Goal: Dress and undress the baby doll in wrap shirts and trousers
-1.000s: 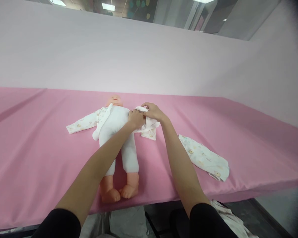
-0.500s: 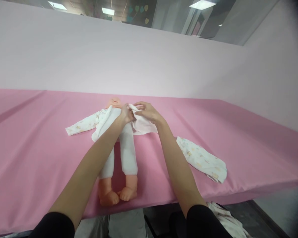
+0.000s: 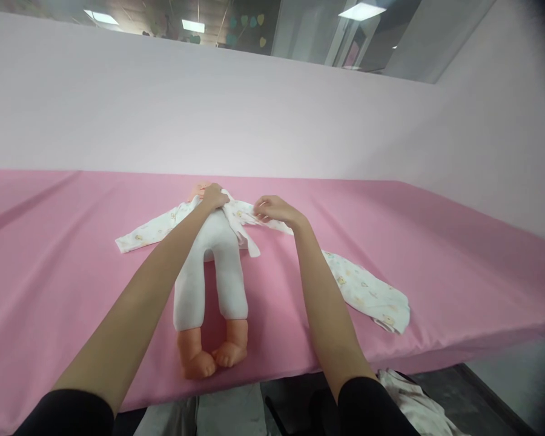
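A baby doll (image 3: pixel 229 266) lies on its back with its feet toward me, in white leggings or a white cloth body. A white patterned baby shirt (image 3: pixel 243 212) is spread about its upper body, one sleeve out to each side. My left hand (image 3: pixel 215 197) is closed at the shirt's collar by the doll's neck, its fingertips partly hidden. Over the sleeve on the right, my right hand (image 3: pixel 275 209) pinches the fabric with bent fingers. The doll's head is mostly covered by my left hand.
Folded patterned baby clothing (image 3: pixel 367 290) lies to the right on the pink-covered table (image 3: pixel 436 254). A white wall (image 3: pixel 254 115) rises behind, with a window above. White cloth (image 3: pixel 413 399) hangs or lies below the table's front edge.
My left hand has moved from the shirt's right front up to the collar. My right hand has shifted slightly right and down onto the sleeve, which now stretches out. The shirt front has dropped beside the doll.
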### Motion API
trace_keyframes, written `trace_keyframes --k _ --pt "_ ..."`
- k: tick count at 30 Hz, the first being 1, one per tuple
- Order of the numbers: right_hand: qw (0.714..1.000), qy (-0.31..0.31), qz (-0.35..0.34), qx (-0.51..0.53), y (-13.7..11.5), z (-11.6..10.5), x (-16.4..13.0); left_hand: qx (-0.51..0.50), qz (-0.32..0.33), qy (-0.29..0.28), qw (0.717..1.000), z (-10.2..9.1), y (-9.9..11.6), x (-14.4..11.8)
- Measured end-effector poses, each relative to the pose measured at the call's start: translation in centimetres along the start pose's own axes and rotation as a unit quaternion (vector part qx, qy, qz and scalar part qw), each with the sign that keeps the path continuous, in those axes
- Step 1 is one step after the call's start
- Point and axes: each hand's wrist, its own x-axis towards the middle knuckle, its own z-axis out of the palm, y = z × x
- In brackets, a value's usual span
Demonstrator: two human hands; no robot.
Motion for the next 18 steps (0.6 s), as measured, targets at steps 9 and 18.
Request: trace_keyframes --k 9,18 --pt "0.979 0.084 0.072 -0.17 4.7 0.4 2.4 0.142 0.052 0.008 0.988 -2.6 -0.2 -0.4" --pt "0.981 0.123 -0.032 -0.147 4.3 4.8 4.2 -0.243 -0.052 -0.017 0.968 -4.1 0.4 -1.5"
